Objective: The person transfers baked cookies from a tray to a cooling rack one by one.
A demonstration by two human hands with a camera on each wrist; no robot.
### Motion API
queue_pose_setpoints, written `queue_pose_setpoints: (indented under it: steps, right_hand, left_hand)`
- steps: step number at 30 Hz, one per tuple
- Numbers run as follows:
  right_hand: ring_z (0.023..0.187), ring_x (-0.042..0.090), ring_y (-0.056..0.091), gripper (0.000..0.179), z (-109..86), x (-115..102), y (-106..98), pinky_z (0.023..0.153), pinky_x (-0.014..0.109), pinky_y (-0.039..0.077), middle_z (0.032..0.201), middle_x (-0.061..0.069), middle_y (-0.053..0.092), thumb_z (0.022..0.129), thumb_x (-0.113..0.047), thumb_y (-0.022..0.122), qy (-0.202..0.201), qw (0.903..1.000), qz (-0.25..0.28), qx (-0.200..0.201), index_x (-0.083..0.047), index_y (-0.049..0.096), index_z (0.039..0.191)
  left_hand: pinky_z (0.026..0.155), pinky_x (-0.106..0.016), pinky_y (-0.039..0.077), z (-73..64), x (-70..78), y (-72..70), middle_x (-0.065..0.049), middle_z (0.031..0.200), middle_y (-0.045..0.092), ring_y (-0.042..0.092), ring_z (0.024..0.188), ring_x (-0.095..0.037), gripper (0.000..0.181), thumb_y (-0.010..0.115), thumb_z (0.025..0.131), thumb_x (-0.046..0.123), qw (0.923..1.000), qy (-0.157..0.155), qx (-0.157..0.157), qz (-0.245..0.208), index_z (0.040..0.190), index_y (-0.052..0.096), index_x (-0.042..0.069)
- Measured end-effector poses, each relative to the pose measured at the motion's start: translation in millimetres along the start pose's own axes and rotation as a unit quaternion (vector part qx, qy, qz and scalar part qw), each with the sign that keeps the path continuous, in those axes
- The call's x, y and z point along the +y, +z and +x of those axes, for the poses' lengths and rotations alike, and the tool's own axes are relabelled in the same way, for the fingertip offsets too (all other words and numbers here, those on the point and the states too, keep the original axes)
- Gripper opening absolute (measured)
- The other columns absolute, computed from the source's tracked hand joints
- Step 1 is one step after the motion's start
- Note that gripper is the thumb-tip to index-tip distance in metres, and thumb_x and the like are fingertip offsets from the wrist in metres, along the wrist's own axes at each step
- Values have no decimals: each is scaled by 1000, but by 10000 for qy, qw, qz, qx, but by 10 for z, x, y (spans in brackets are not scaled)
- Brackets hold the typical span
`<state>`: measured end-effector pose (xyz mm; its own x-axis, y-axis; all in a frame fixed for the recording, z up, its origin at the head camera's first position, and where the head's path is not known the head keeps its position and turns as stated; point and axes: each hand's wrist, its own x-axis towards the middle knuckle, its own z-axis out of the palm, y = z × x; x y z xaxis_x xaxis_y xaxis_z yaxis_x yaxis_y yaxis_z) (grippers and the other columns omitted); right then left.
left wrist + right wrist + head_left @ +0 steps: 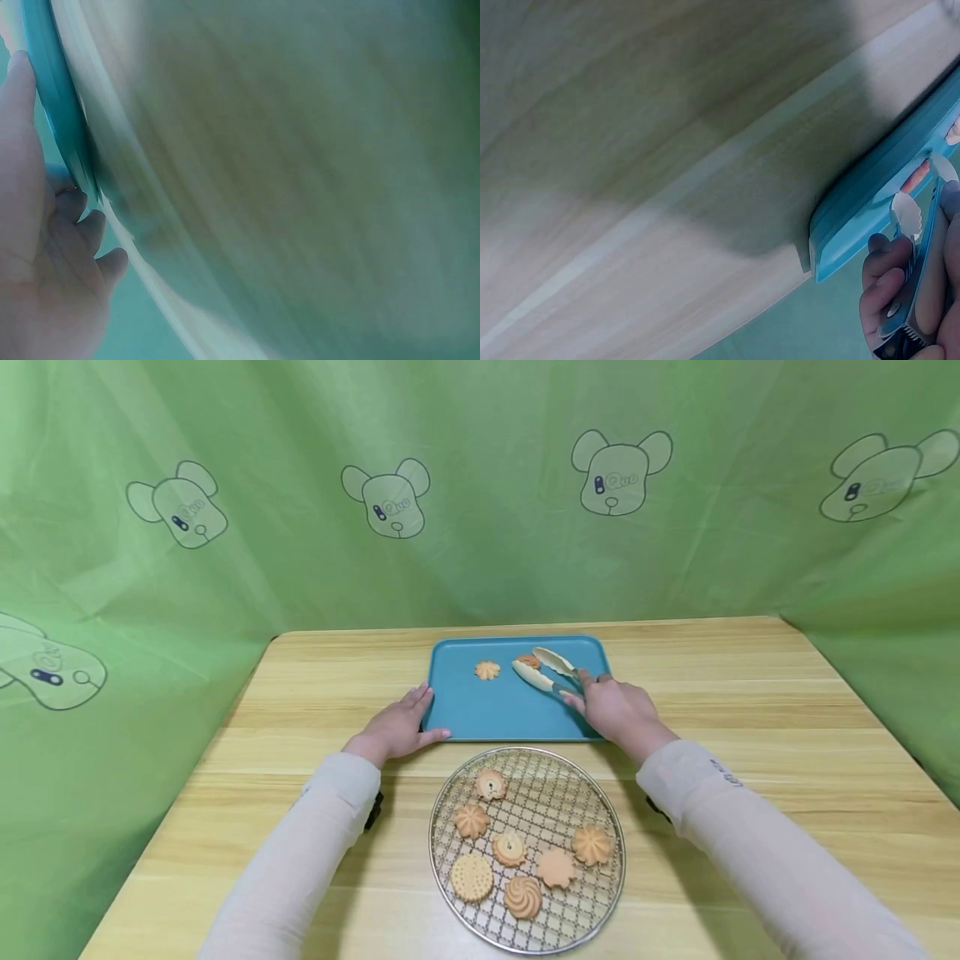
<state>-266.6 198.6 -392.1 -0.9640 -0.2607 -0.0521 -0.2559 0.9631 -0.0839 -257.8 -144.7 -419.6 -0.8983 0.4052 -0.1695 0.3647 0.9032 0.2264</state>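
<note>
My right hand (618,710) holds a pair of tongs (534,677) with cream scalloped tips and blue-grey handles. The tips are spread over the blue tray (495,714), on either side of a browner cookie (528,661) that they partly hide. In the right wrist view, fingers wrap around the tongs' handles (916,289). To the left on the tray lies a pale flower-shaped cookie (487,670). My left hand (397,725) rests against the tray's near-left corner, thumb along the front rim and fingers at the left side. The left wrist view shows it touching the rim (56,97).
A round wire rack (525,777) stands on the wooden table (720,693) in front of the tray. It bears several cookies, among them a swirled one (522,897) and a round dotted one (472,877). Green curtain (495,568) surrounds the table's back and sides.
</note>
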Motion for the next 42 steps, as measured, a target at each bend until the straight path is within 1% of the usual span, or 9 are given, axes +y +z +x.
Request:
queue_pose_setpoints:
  steps: [4, 9, 11, 20, 28, 34, 36, 39, 42]
  right_hand:
    - [96, 50, 58, 69, 4, 10, 8, 67, 55, 54, 129, 35, 46, 100, -47, 41, -44, 10000, -69, -1, 1, 29, 148]
    - [86, 47, 61, 68, -11, 23, 34, 60, 52, 54, 127, 35, 48, 100, -47, 41, -138, 9998, -164, 40, 0, 29, 147]
    - [84, 46, 62, 67, -17, 31, 44, 59, 51, 55, 126, 36, 48, 100, -47, 41, -153, 9997, -162, 53, 0, 30, 147]
    - [82, 45, 62, 70, -68, 108, 32, 61, 53, 54, 129, 35, 46, 99, -50, 40, -224, 9994, -12, 254, -4, 26, 150]
    - [77, 43, 62, 68, -179, 206, -5, 61, 54, 54, 122, 32, 51, 99, -47, 43, -344, 9978, 28, 563, -7, 24, 151]
    - [63, 34, 60, 66, -275, 287, 14, 49, 47, 52, 110, 27, 57, 98, -42, 51, -709, 9922, -139, 1020, -5, 31, 148]
    - [61, 32, 59, 65, -310, 311, 21, 48, 46, 52, 108, 25, 58, 97, -41, 53, -867, 9892, -161, 1173, -4, 34, 147]
    - [67, 35, 62, 63, -369, 347, 23, 53, 48, 54, 108, 24, 59, 97, -41, 53, -1128, 9844, -152, 1342, -4, 36, 146]
    - [79, 39, 64, 61, -434, 392, 17, 65, 53, 54, 112, 24, 59, 97, -40, 52, -1378, 9807, -87, 1384, -5, 38, 145]
  left_hand:
    - [115, -42, 15, 5, -4, 9, -11, 158, 3, 10, 143, -29, 89, 44, 92, 61, 10000, -2, -2, -8, 152, 13, 3]
    - [115, -42, 15, 7, -8, 13, -10, 158, 3, 9, 143, -29, 89, 44, 92, 61, 10000, -21, -9, -18, 152, 12, 4]
    - [115, -42, 15, 8, -9, 13, -10, 158, 3, 9, 143, -29, 89, 44, 92, 61, 10000, -26, -6, -19, 152, 12, 4]
    - [115, -41, 15, 15, -7, 23, -9, 159, 2, 9, 143, -29, 90, 44, 92, 62, 10000, -38, -17, -31, 152, 12, 4]
    - [115, -41, 14, 24, -21, 32, -9, 159, 2, 9, 143, -29, 90, 42, 92, 64, 10000, -44, -30, 19, 152, 11, 4]
    - [115, -41, 14, 12, -18, 20, -9, 158, 2, 9, 143, -28, 90, 43, 92, 63, 10000, -51, -47, -14, 152, 12, 4]
    - [115, -41, 14, 8, -13, 16, -9, 158, 3, 9, 143, -28, 90, 43, 92, 63, 10000, -48, -45, -1, 152, 12, 4]
    - [115, -41, 14, 5, -7, 13, -10, 158, 3, 9, 143, -28, 90, 43, 92, 63, 10000, -40, -48, 17, 152, 12, 4]
    - [115, -41, 14, 5, -1, 9, -10, 158, 3, 9, 143, -28, 90, 44, 92, 63, 10000, -25, -56, 19, 152, 12, 3]
